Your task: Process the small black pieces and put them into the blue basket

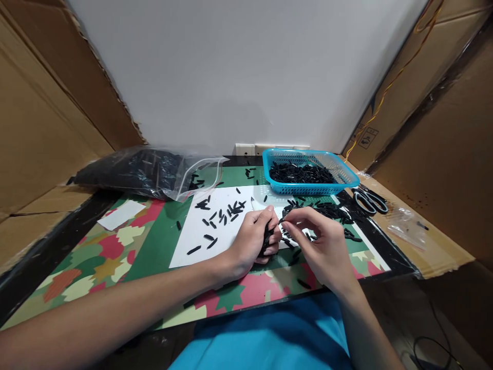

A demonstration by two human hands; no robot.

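Observation:
My left hand [252,239] is curled around a bunch of small black sticks [266,240] over the front edge of a white paper sheet [200,236]. My right hand [321,246] pinches one black stick between thumb and forefinger, its tip right next to the bunch in the left hand. Several loose black sticks [221,216] lie scattered on the sheet, and a denser heap of black sticks [327,210] lies just behind my right hand.
A blue plastic basket [348,177] with more black sticks stands at the back right. A clear zip bag [134,172] full of them lies at the back left. Scissors [370,200] rest at the right. Cardboard walls close in both sides of the patterned mat [115,252].

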